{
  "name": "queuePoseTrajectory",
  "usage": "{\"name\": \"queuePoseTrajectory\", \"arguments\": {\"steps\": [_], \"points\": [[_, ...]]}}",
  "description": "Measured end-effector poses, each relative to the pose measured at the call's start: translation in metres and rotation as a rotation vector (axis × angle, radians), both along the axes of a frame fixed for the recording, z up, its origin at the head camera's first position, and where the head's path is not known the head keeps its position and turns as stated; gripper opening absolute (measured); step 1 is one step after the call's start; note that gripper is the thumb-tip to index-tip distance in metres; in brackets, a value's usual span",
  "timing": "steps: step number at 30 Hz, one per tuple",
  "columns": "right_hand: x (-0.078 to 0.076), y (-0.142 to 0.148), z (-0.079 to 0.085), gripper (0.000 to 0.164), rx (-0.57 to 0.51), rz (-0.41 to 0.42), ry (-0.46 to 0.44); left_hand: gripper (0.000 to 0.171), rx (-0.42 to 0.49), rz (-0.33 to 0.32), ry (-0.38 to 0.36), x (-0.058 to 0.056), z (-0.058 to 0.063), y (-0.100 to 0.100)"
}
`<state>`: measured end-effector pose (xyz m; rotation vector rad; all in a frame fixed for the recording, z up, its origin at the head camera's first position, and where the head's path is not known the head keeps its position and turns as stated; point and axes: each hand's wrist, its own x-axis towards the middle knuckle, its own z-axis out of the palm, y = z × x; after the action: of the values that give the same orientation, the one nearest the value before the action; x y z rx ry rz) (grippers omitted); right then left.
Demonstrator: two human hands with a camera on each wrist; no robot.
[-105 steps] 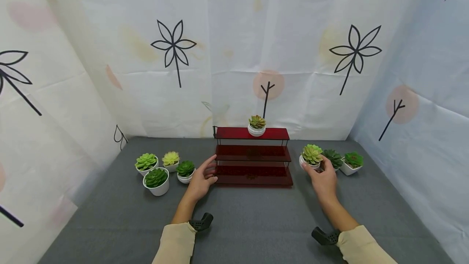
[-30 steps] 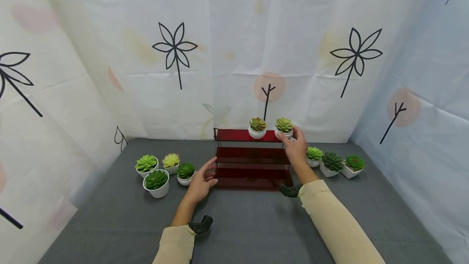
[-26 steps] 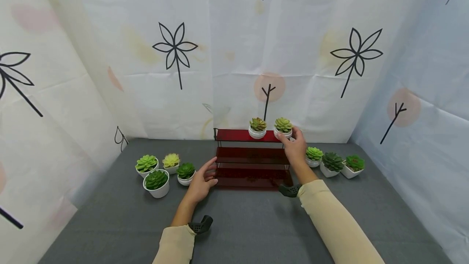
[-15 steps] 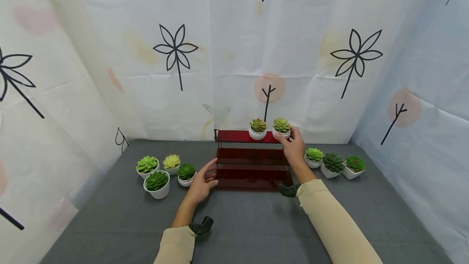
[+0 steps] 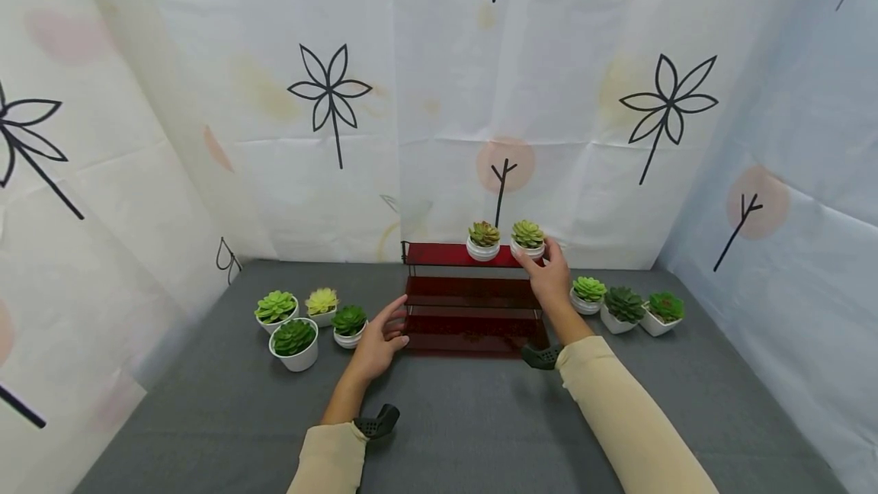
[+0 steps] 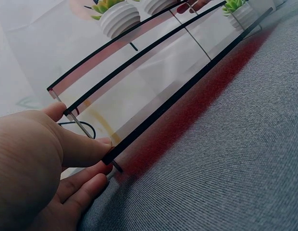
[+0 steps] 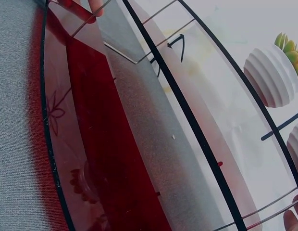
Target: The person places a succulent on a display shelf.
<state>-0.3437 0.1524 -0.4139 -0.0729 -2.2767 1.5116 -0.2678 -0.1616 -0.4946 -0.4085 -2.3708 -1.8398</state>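
Note:
On the top tier of a red three-tier display shelf [image 5: 473,292], my right hand [image 5: 551,280] grips a light green potted succulent [image 5: 527,236] by its white ribbed pot, thumb in front and fingers behind. Just left of it stands a reddish-green potted succulent [image 5: 483,241]. My left hand [image 5: 373,343] is at the shelf's left end. In the left wrist view, the left thumb and fingers [image 6: 89,185] pinch the bottom tier's front corner. Only the right fingertips [image 7: 291,221] show at the edge of the right wrist view.
Left of the shelf, several potted succulents [image 5: 293,338] cluster on the grey cloth [image 5: 453,418]. On the right, a bright green succulent [image 5: 588,292], a dark green one [image 5: 623,307] and a red-tipped one [image 5: 664,311] stand in a row. Patterned white curtains surround the table.
My right hand has carried the light green succulent from the table's right side to the top tier, then shifted it slightly left beside the other pot. My left hand stays at the shelf's end.

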Motion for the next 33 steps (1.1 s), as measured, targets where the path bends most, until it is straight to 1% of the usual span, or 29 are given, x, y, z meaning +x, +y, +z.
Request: {"name": "queuePoseTrajectory", "arguments": {"steps": [4,7,13,18,21,26,29,33], "points": [[0.001,0.0,-0.001,0.07,0.003,-0.002,-0.009,0.075,-0.004,0.004,0.004,0.001,0.0,0.0],[0.003,-0.001,-0.002,0.071,-0.02,-0.007,0.0,0.075,-0.006,0.009,0.006,0.001,0.0,0.0],[0.014,-0.003,-0.002,0.065,-0.103,-0.04,0.066,0.075,-0.005,0.018,-0.007,0.002,0.002,0.0],[0.027,-0.002,0.002,0.057,-0.122,-0.061,0.13,0.075,-0.003,0.012,-0.002,0.003,0.003,0.0],[0.034,0.002,0.001,0.054,-0.099,-0.067,0.184,0.075,-0.004,0.007,0.004,0.002,0.002,0.0],[0.04,0.013,-0.005,0.049,0.01,-0.095,0.27,0.075,-0.003,0.005,0.004,0.001,0.003,0.001],[0.042,0.021,-0.008,0.047,0.068,-0.131,0.3,0.074,0.0,0.006,-0.002,0.001,0.003,0.001],[0.046,0.031,-0.01,0.046,0.112,-0.184,0.325,0.074,-0.01,0.003,0.013,0.001,0.003,0.001]]}}
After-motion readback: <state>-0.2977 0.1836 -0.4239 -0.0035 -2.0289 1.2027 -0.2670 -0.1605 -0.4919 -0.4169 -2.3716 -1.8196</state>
